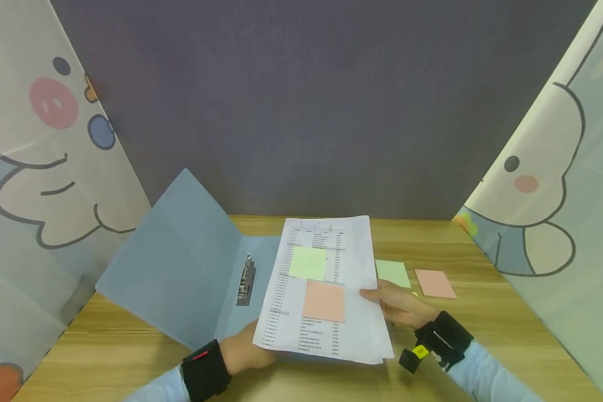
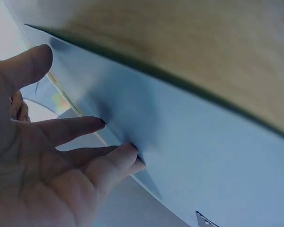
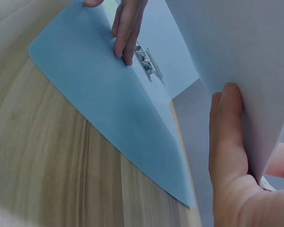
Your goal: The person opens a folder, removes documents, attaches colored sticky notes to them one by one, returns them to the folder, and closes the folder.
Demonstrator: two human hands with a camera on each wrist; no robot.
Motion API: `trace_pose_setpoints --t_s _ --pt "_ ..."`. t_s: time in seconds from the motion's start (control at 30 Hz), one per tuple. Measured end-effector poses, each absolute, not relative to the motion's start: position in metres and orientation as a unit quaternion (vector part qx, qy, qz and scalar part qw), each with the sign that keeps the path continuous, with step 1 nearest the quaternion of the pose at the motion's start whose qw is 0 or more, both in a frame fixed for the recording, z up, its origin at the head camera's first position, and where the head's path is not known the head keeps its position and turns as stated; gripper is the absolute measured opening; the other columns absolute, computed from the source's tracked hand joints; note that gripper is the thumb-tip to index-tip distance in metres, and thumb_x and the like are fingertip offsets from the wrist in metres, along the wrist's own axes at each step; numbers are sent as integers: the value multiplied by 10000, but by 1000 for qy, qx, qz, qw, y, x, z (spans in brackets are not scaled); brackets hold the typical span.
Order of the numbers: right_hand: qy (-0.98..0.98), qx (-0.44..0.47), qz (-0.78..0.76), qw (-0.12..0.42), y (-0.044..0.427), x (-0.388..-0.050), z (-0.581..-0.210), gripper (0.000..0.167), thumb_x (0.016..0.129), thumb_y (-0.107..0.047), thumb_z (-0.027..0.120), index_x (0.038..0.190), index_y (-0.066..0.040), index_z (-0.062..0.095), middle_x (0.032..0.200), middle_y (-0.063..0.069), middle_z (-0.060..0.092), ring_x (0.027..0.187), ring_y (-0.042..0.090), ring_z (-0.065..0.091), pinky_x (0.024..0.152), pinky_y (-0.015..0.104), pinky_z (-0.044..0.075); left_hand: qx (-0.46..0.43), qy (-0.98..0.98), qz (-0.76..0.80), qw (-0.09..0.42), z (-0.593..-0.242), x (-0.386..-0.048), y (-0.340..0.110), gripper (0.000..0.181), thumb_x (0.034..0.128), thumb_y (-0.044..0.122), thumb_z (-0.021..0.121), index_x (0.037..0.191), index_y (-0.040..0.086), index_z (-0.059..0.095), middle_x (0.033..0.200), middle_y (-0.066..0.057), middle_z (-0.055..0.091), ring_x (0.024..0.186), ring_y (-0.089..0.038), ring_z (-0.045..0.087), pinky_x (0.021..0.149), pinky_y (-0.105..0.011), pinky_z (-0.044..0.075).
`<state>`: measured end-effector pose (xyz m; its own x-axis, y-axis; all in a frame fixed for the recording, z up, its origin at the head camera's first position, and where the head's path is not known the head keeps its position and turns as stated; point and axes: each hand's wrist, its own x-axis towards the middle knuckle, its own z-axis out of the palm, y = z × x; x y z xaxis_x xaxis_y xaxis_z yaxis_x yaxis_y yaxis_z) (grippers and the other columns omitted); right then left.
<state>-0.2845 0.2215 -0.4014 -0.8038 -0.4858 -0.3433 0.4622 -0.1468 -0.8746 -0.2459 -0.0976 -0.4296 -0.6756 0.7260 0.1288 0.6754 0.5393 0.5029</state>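
Note:
My right hand [image 1: 402,304] pinches the right edge of a few printed white sheets [image 1: 359,312], thumb on top and fingers behind. A green sticky note [image 1: 307,262] and a pink sticky note [image 1: 324,302] lie on the top sheet. Below the sheets spreads a light blue folder [image 1: 176,251], its left cover raised and a metal clip [image 1: 246,281] near its spine. My left hand [image 1: 246,349] is low at the folder's front, partly hidden by the sheets. In the left wrist view its loosely bent fingers [image 2: 73,128] are at the folder's inner surface, gripping nothing.
Right of the sheets, a green note square [image 1: 394,272] and a pink note square [image 1: 436,283] lie on the wooden table [image 1: 502,318]. A dark panel [image 1: 301,111] stands behind, with cartoon-printed curtains [image 1: 15,223] at both sides.

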Motion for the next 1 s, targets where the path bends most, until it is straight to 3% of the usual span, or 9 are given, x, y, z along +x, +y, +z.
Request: trace_pose_setpoints --t_s 0.07,0.2,0.27,0.37,0.47,0.63,0.8,1.0 --pt "574 -11 -756 312 222 -285 -401 508 942 -100 477 1391 -82 240 1215 73 583 1123 261 567 948 448 448 401 876 261 53 -429 -246 -96 471 930 331 467 1382 233 380 1450 -38 344 1212 -188 462 918 -314 438" --pt "569 -14 -760 314 223 -285 -399 507 945 -92 470 1397 -82 239 1214 69 584 1124 258 566 951 444 447 396 875 271 71 -425 -247 -97 588 864 234 580 1403 254 345 1464 -38 315 1116 -133 484 809 -234 436" --pt "564 -18 -763 316 224 -286 -397 498 949 -89 462 1398 -84 245 1212 63 586 1125 255 565 953 441 446 388 879 267 67 -421 -248 -100 688 807 191 640 1415 269 327 1459 -56 326 1108 -155 488 809 -259 446" --pt "553 -22 -770 318 226 -287 -396 468 953 -76 447 1387 -89 272 1201 53 594 1119 245 568 950 431 450 367 905 212 34 -414 -250 -108 731 800 183 654 1437 209 297 1447 -151 334 1199 -299 464 903 -416 459" --pt "539 -25 -778 323 227 -288 -397 437 962 -61 419 1377 -92 285 1190 52 601 1111 240 572 941 425 458 330 936 126 -9 -405 -253 -117 654 837 221 633 1405 65 349 1413 -272 332 1277 -466 335 983 -585 349" --pt "541 -32 -773 329 224 -290 -402 446 961 -50 414 1382 -88 275 1184 42 604 1104 222 576 940 405 461 239 968 80 10 -393 -256 -129 587 851 239 633 1304 -79 438 1421 -306 290 1319 -463 259 1040 -579 269" --pt "574 -38 -752 323 217 -291 -411 491 949 -55 442 1392 -55 230 1170 42 602 1079 210 587 921 378 477 203 974 91 36 -391 -256 -136 625 852 287 633 1319 -73 422 1434 -296 273 1325 -459 250 1050 -579 249" --pt "596 -39 -732 328 208 -292 -419 492 943 -70 457 1386 -18 250 1161 54 614 1056 207 602 895 373 492 196 975 101 35 -398 -249 -138 597 844 262 643 1270 -109 452 1353 -351 358 1239 -474 381 996 -575 333"
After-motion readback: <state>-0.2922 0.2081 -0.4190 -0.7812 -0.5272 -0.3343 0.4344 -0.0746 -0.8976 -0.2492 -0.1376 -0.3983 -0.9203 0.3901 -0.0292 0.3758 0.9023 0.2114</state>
